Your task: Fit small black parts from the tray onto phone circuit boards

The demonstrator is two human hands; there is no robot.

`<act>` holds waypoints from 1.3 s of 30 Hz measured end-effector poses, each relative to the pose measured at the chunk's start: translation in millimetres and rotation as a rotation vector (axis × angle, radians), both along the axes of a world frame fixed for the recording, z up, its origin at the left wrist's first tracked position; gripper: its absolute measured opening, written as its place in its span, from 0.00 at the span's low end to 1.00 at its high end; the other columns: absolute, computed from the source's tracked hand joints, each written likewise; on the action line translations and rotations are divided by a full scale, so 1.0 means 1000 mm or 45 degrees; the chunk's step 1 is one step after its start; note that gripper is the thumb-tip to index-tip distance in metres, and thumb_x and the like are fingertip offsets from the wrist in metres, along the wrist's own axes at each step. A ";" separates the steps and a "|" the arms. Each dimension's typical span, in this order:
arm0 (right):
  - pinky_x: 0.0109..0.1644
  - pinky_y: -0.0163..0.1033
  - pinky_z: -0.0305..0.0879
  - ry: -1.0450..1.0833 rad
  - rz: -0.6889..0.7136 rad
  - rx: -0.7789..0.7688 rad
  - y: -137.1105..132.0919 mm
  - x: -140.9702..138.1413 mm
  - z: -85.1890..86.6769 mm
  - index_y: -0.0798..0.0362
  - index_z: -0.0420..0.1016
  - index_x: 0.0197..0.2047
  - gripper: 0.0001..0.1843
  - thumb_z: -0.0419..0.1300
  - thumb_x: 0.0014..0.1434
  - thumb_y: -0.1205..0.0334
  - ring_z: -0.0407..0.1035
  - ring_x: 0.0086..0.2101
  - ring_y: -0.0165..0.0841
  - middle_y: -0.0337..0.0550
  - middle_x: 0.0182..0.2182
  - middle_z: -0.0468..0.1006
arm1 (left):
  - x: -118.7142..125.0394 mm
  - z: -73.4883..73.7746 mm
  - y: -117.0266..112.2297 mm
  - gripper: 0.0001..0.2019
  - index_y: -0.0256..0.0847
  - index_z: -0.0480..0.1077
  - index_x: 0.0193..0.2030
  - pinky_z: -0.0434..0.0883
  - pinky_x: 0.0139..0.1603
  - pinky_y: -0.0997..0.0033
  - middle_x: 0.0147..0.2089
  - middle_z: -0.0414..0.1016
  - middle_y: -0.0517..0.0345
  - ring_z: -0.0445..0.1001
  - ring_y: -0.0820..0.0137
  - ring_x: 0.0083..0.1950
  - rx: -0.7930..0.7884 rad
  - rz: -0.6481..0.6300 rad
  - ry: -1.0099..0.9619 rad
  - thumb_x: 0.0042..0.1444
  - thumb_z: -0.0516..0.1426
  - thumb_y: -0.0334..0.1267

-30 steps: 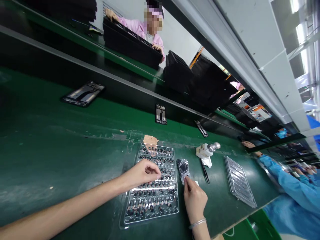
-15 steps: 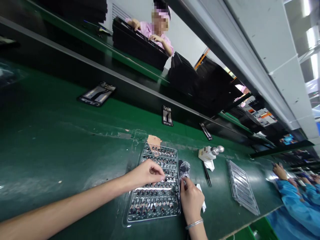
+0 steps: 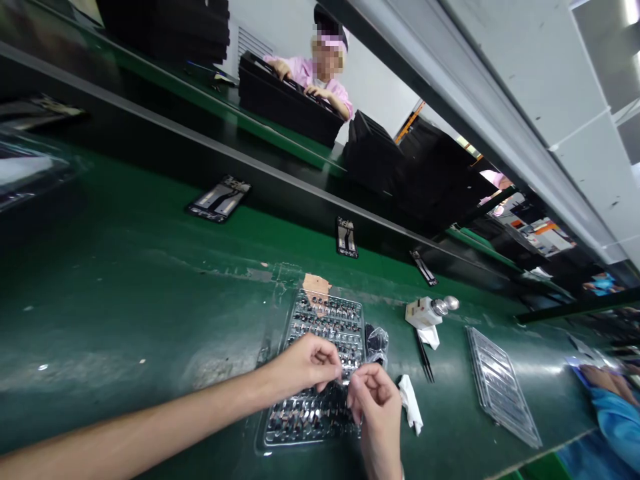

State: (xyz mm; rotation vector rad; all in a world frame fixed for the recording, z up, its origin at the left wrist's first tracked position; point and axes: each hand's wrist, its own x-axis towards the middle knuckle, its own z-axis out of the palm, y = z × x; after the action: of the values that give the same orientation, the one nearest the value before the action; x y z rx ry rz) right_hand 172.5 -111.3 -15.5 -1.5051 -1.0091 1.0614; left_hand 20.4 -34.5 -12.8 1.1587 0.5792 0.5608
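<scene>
A clear plastic tray point(image 3: 290, 437) with rows of small dark electronic parts lies on the green bench. Over its middle, my left hand point(image 3: 316, 363) is closed in a pinch; anything at its fingertips is too small to name. My right hand point(image 3: 376, 400) is at the tray's right edge, thumb and forefinger pinched close to the left fingertips. What it holds, if anything, cannot be made out. Just beyond the right hand lies a crumpled clear plastic bag point(image 3: 379, 343) beside a dark item. A white cloth point(image 3: 411, 403) rests to its right.
A white pump bottle point(image 3: 423, 313), black tweezers point(image 3: 425, 357) and stacked clear trays point(image 3: 503, 387) are on the right. Phone frames point(image 3: 220, 199) lie along the conveyor edge. Across it, a person in pink point(image 3: 330, 87) handles a black box point(image 3: 290, 100). A blue sleeve point(image 3: 620, 420) shows at far right.
My right hand has moved from the plastic bag leftward to the tray, meeting my left fingertips. My left hand stays over the tray. The whole view has shifted slightly.
</scene>
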 end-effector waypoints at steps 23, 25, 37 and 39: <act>0.30 0.37 0.67 -0.588 0.107 0.537 -0.003 -0.004 -0.001 0.52 0.76 0.32 0.07 0.60 0.50 0.73 0.69 0.27 0.32 0.42 0.27 0.76 | -0.005 0.004 0.002 0.06 0.35 0.69 0.22 0.51 0.18 0.80 0.14 0.62 0.67 0.54 0.81 0.16 -0.115 -0.015 0.008 0.45 0.55 0.34; 0.35 0.41 0.68 -0.753 0.169 0.712 -0.005 -0.004 -0.001 0.50 0.76 0.37 0.15 0.59 0.50 0.78 0.71 0.32 0.35 0.43 0.31 0.77 | -0.008 0.007 0.004 0.06 0.35 0.68 0.22 0.49 0.16 0.80 0.14 0.62 0.66 0.53 0.81 0.15 -0.187 -0.029 0.011 0.45 0.55 0.35; 0.38 0.43 0.68 -0.887 0.088 0.781 -0.009 -0.008 -0.006 0.51 0.72 0.39 0.17 0.58 0.49 0.80 0.71 0.34 0.35 0.43 0.32 0.77 | -0.008 0.009 0.002 0.07 0.34 0.68 0.23 0.48 0.15 0.80 0.14 0.62 0.66 0.53 0.81 0.15 -0.212 -0.050 0.053 0.45 0.55 0.36; 0.37 0.41 0.68 -0.855 0.050 0.729 -0.010 -0.008 -0.004 0.52 0.72 0.37 0.14 0.58 0.50 0.79 0.71 0.32 0.34 0.42 0.31 0.77 | -0.008 0.009 0.002 0.07 0.34 0.69 0.24 0.50 0.16 0.80 0.14 0.62 0.66 0.54 0.81 0.16 -0.191 -0.053 0.051 0.46 0.55 0.35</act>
State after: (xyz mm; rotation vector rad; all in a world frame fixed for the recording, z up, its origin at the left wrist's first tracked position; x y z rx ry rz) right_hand 164.3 -120.9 -19.8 -1.3639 -1.6402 0.2155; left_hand 12.1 -32.7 -3.6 1.0394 0.6192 0.4515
